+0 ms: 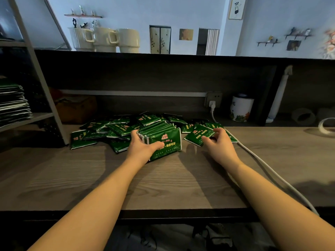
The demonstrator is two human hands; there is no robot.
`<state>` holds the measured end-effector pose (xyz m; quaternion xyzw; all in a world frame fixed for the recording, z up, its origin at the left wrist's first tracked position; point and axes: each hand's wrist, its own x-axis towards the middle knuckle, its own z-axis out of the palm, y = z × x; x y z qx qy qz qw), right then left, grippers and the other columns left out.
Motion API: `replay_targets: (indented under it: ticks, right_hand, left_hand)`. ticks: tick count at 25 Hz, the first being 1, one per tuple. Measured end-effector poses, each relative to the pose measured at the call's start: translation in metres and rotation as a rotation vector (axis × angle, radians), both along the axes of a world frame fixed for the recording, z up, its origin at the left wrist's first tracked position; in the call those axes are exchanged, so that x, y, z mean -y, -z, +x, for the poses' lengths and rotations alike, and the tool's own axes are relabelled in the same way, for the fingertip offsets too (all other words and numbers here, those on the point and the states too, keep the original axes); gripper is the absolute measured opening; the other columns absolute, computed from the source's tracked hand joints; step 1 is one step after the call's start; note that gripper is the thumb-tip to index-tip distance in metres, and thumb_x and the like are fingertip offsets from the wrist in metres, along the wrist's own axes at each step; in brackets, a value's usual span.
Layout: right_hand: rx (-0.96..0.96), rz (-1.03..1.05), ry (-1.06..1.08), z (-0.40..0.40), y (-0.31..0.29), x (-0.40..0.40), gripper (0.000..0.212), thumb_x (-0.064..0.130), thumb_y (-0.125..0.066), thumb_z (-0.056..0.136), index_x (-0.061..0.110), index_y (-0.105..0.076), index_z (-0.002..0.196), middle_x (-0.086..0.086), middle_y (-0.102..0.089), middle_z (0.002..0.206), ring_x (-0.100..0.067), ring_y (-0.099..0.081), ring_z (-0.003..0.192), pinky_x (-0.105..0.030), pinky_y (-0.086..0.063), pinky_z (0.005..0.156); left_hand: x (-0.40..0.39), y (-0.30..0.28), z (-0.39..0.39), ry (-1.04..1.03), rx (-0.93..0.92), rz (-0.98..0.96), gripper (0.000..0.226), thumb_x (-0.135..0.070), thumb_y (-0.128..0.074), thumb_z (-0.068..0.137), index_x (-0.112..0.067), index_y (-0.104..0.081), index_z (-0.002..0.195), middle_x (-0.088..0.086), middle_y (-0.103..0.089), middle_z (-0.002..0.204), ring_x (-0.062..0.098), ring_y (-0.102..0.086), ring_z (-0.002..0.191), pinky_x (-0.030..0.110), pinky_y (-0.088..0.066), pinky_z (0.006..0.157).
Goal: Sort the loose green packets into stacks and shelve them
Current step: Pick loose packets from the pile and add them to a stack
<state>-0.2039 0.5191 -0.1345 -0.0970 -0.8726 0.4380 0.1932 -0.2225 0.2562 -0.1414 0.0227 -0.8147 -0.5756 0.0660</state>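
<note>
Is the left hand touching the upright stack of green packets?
Touching. The head view shows the left hand gripping the stack of green packets, fingers curled over its left edge and thumb pressed across its front face.

Three cream mugs (pixel 104 39); one white tin (pixel 241 108); two hands; green packets (pixel 125 128) too heaped to count.

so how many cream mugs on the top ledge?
3, in a row on the dark ledge at upper left: left mug, middle mug, right mug. They overlap, so another could hide behind.
</note>
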Motion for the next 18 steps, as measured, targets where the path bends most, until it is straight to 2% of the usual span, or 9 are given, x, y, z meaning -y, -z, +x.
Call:
replay_targets:
  ticks: [3,8,11,14,18]
  right_hand:
    - [0.059,0.28,0.028,-0.025,-0.006,-0.004,0.075,0.047,-0.068,0.089,0.009,-0.038,0.147,-0.012,-0.051,0.145,-0.029,-0.049,0.132,-0.045,-0.044,0.107]
    - [0.189,0.539,0.106,-0.05,0.006,-0.005,0.086,0.066,-0.058,0.087,0.009,-0.035,0.148,-0.012,-0.04,0.152,-0.031,-0.037,0.141,-0.048,-0.033,0.112]
    - [0.201,0.521,0.115,-0.062,0.009,-0.006,0.072,0.062,-0.049,0.094,0.009,-0.041,0.14,-0.013,-0.042,0.149,-0.032,-0.035,0.141,-0.051,-0.028,0.117]
    - [0.199,0.478,0.141,-0.067,0.008,-0.007,0.057,0.056,-0.058,0.092,0.01,-0.047,0.123,-0.014,-0.052,0.135,-0.034,-0.042,0.133,-0.051,-0.029,0.114]
    - [0.267,0.441,0.113,-0.066,-0.003,-0.007,0.073,0.06,-0.071,0.081,0.014,-0.045,0.132,-0.012,-0.049,0.14,-0.032,-0.038,0.135,-0.048,-0.032,0.11]
  left_hand:
    - [-0.001,0.003,-0.003,0.013,-0.018,-0.015,0.103,-0.045,-0.088,0.07,-0.027,-0.021,0.147,-0.007,-0.034,0.123,0.015,-0.038,0.11,0.033,-0.033,0.088]
    - [0.001,0.005,-0.015,0.063,-0.015,0.004,0.103,-0.043,-0.089,0.071,-0.027,-0.022,0.146,-0.008,-0.035,0.123,0.015,-0.038,0.112,0.033,-0.034,0.091]
    - [0.0,0.005,-0.02,0.074,-0.012,0.004,0.104,-0.044,-0.089,0.07,-0.028,-0.021,0.147,-0.008,-0.036,0.123,0.015,-0.039,0.112,0.033,-0.034,0.091]
    - [-0.001,0.007,-0.023,0.078,-0.025,-0.003,0.106,-0.045,-0.09,0.069,-0.027,-0.02,0.147,-0.008,-0.038,0.126,0.016,-0.041,0.114,0.034,-0.035,0.091]
    - [0.0,0.007,-0.023,0.084,-0.033,0.004,0.109,-0.045,-0.09,0.068,-0.028,-0.019,0.149,-0.007,-0.037,0.128,0.016,-0.041,0.116,0.033,-0.035,0.091]
